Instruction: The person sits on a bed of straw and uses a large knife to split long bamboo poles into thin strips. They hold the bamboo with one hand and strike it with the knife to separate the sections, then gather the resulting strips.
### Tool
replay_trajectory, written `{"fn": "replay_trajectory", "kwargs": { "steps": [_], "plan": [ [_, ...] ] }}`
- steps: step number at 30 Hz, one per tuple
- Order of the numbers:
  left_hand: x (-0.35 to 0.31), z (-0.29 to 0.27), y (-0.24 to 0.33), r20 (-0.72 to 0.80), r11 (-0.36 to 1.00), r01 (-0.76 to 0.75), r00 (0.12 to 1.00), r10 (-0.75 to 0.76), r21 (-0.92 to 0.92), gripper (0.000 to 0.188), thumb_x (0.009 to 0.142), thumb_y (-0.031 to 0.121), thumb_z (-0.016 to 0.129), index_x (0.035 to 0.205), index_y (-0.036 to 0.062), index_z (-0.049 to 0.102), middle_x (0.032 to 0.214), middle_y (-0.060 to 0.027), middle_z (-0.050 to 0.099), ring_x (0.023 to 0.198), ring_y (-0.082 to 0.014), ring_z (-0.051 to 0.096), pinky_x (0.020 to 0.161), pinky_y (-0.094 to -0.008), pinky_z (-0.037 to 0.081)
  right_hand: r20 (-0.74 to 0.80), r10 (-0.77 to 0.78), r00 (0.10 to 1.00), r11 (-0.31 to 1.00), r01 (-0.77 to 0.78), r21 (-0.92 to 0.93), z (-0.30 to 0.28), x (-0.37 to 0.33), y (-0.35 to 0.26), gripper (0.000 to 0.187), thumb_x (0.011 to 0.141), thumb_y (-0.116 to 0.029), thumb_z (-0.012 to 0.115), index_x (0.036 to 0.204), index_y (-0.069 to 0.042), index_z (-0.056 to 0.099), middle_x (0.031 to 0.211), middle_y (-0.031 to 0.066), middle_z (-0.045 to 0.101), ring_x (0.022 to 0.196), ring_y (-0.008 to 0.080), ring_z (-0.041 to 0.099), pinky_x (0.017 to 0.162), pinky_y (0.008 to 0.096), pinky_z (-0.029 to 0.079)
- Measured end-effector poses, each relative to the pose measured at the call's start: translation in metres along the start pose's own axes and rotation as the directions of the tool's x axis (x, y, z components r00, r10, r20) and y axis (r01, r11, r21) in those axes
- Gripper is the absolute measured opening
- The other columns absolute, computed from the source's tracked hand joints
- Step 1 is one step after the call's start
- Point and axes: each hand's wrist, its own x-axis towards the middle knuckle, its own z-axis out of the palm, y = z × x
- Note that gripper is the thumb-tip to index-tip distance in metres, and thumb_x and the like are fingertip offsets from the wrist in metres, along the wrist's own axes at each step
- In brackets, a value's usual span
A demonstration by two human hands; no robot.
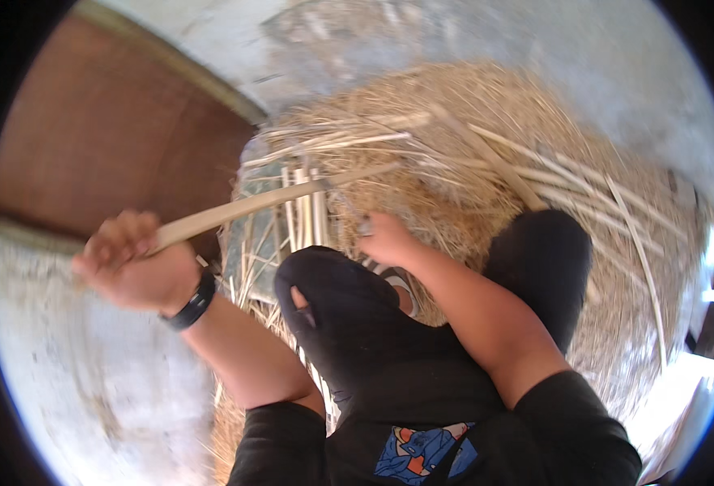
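Note:
My left hand [142, 259], with a black band on its wrist, is closed round one end of a long, pale split bamboo strip [247, 206]. The strip slants up to the right, over the straw, in front of my knees. My right hand [389, 239] is closed in a fist between my knees, below the far part of the strip. A thin greyish shape runs from this fist toward the strip; blur hides what it is. Beneath the strip, several pale sticks [308, 212] lie side by side by my left knee.
Loose straw and shavings [454, 93] cover the floor ahead. A wider wooden strip [490, 158] and long thin sticks [596, 182] lie across them on the right. A reddish-brown panel [122, 121] stands at the left, beside pale walls. My bent knees frame the middle.

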Motion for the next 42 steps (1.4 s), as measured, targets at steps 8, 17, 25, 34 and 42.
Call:
{"fn": "replay_trajectory", "kwargs": {
  "steps": [8, 17, 25, 34, 42],
  "plan": [
    [-0.005, 0.023, -0.017, -0.127, 1.0, -0.004, 0.992, 0.007, 0.024, 0.048, 0.103, 0.051, 0.052, 0.071, 0.0162, 0.04, 0.058, 0.002, 0.029, 0.051, -0.0109, 0.026, 0.049, -0.0276, 0.023, 0.042, 0.017, 0.999, 0.995, -0.013, -0.101, -0.043, -0.014, -0.006, 0.034, 0.078, -0.019, 0.07, 0.102, 0.004, 0.062, 0.087, 0.0217, 0.068, 0.083, 0.0379, 0.067, 0.076, 0.0443, 0.051],
    [0.003, -0.006, 0.085, 0.115, 0.986, -0.056, 0.991, 0.074, -0.155, 0.043, 0.103, 0.045, 0.053, 0.07, 0.0169, 0.047, 0.058, 0.0047, 0.029, 0.052, -0.0094, 0.027, 0.051, -0.0266, 0.025, 0.029, -0.117, 0.993, 0.983, 0.12, -0.139, -0.082, -0.055, -0.075, 0.042, 0.082, -0.022, 0.071, 0.113, 0.005, 0.061, 0.081, 0.0162, 0.066, 0.075, 0.0283, 0.066, 0.071, 0.0408, 0.05],
    [0.008, -0.082, 0.226, 0.277, 0.958, -0.125, 0.94, 0.198, -0.26, 0.038, 0.096, 0.029, 0.055, 0.062, 0.0201, 0.04, 0.056, 0.0061, 0.035, 0.048, -0.0088, 0.03, 0.049, -0.0252, 0.028, -0.103, 0.033, 0.994, 0.983, -0.014, 0.181, -0.1, -0.068, -0.073, 0.05, 0.087, -0.015, 0.07, 0.128, 0.005, 0.051, 0.073, 0.0067, 0.061, 0.05, 0.0145, 0.056, 0.05, 0.0323, 0.046],
    [-0.03, -0.111, 0.226, 0.051, 0.883, -0.342, 0.925, 0.377, -0.321, 0.038, 0.094, 0.027, 0.054, 0.061, 0.0183, 0.04, 0.052, 0.0058, 0.034, 0.045, -0.0086, 0.031, 0.045, -0.025, 0.027, -0.107, -0.149, 0.983, 0.982, 0.16, 0.102, -0.071, -0.065, -0.101, 0.042, 0.087, -0.016, 0.071, 0.12, 0.004, 0.054, 0.077, 0.0079, 0.062, 0.058, 0.0171, 0.06, 0.055, 0.033, 0.049],
    [-0.036, -0.111, 0.203, -0.012, 0.841, -0.308, 0.941, 0.338, -0.444, 0.041, 0.096, 0.032, 0.053, 0.06, 0.0177, 0.04, 0.052, 0.006, 0.034, 0.045, -0.009, 0.03, 0.045, -0.0254, 0.028, -0.082, -0.378, 0.922, 0.923, 0.369, -0.11, -0.047, -0.077, -0.12, 0.03, 0.084, -0.021, 0.074, 0.101, 0.001, 0.061, 0.081, 0.0121, 0.063, 0.072, 0.024, 0.06, 0.07, 0.0378, 0.048]
  ]
}}
